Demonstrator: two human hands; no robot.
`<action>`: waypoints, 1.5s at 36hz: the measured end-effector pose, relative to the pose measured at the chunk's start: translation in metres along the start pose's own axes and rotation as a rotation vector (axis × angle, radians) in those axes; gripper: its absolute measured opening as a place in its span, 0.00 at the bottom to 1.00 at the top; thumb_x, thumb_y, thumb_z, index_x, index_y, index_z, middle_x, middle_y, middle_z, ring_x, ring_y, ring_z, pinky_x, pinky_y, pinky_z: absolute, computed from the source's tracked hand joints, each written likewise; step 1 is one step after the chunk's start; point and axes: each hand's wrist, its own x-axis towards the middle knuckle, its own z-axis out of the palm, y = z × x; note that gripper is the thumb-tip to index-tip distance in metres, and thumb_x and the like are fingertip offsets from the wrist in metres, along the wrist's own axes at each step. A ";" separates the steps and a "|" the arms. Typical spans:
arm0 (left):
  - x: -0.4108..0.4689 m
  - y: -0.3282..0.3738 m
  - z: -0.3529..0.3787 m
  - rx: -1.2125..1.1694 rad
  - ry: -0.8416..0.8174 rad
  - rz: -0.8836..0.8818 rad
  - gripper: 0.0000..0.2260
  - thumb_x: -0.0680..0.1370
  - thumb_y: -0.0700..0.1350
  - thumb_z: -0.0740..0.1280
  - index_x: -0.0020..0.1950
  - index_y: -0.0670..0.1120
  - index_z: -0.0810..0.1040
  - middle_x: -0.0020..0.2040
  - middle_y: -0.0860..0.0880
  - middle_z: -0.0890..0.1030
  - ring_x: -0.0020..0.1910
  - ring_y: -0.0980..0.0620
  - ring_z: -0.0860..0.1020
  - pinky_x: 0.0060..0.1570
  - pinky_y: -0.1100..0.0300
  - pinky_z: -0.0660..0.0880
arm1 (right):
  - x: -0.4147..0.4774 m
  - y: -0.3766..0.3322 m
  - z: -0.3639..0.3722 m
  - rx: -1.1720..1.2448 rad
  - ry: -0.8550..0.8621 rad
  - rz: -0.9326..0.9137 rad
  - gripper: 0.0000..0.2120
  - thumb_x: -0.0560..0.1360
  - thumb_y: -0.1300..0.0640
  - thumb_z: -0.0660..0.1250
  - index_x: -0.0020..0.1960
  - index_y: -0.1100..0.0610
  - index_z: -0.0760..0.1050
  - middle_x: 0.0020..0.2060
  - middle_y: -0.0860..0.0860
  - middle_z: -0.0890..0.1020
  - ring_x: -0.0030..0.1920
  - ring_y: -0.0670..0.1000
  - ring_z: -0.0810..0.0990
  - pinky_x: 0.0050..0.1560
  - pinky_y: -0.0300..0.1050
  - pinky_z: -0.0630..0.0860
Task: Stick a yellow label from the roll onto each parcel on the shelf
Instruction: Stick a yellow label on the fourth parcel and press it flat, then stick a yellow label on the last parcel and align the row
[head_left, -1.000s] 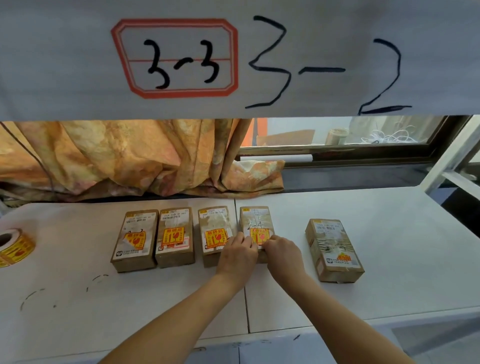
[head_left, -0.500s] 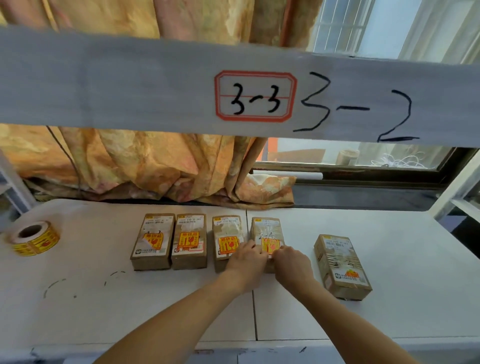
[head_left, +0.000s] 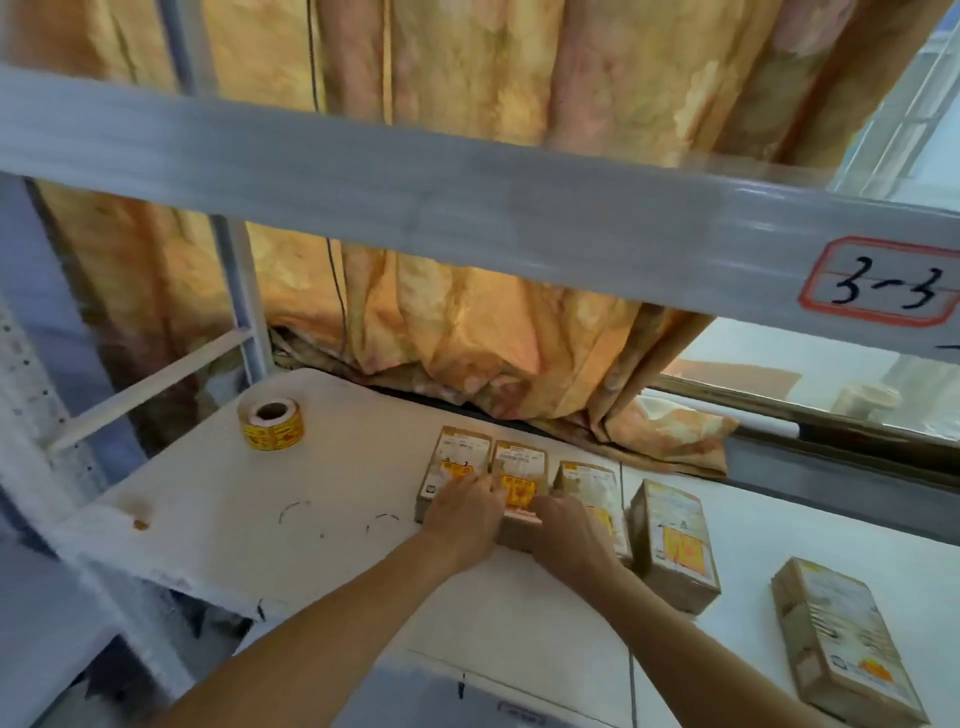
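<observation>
My left hand (head_left: 464, 514) and right hand (head_left: 569, 527) lie flat, fingers stretched, on the row of parcels. Neither is closed around anything; both press down with open palms. Between my hands sits the second parcel (head_left: 519, 480), its yellow label (head_left: 518, 490) showing in the gap between my fingertips. My left fingers cover the near end of the first parcel (head_left: 457, 457), which touches the second on its far-left side. My right hand overlaps the near part of the third parcel (head_left: 589, 483), just right of my knuckles. Right of that hand stands a fourth parcel (head_left: 672, 545), labelled, turned slightly askew and close against the third. Well off to the right, apart from my hands, lies a fifth parcel (head_left: 844, 639) with a yellow mark at its near end. The roll (head_left: 270, 423) stands far to the left of my left hand, beyond it on the shelf (head_left: 208, 499), well out of my grasp. A curtain (head_left: 467, 322) hangs behind everything.
</observation>
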 end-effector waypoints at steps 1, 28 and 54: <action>-0.005 -0.012 -0.004 0.013 -0.004 -0.032 0.16 0.74 0.36 0.63 0.62 0.42 0.71 0.60 0.42 0.75 0.60 0.42 0.72 0.58 0.50 0.71 | 0.004 -0.010 0.004 -0.004 -0.006 -0.014 0.09 0.72 0.58 0.65 0.52 0.55 0.78 0.52 0.54 0.81 0.49 0.55 0.81 0.45 0.48 0.79; -0.183 -0.353 -0.006 0.236 -0.158 -0.581 0.12 0.75 0.39 0.63 0.58 0.43 0.73 0.58 0.44 0.77 0.58 0.44 0.73 0.57 0.53 0.69 | 0.056 -0.278 0.126 0.029 -0.334 -0.428 0.15 0.77 0.55 0.58 0.62 0.54 0.73 0.57 0.52 0.76 0.57 0.53 0.75 0.55 0.46 0.75; -0.086 -0.222 -0.032 -0.063 0.243 -0.216 0.04 0.74 0.44 0.65 0.45 0.44 0.75 0.42 0.45 0.79 0.41 0.43 0.77 0.40 0.50 0.73 | 0.057 -0.206 0.070 0.743 -0.262 -0.005 0.07 0.73 0.56 0.65 0.39 0.53 0.80 0.42 0.57 0.85 0.41 0.56 0.82 0.47 0.50 0.80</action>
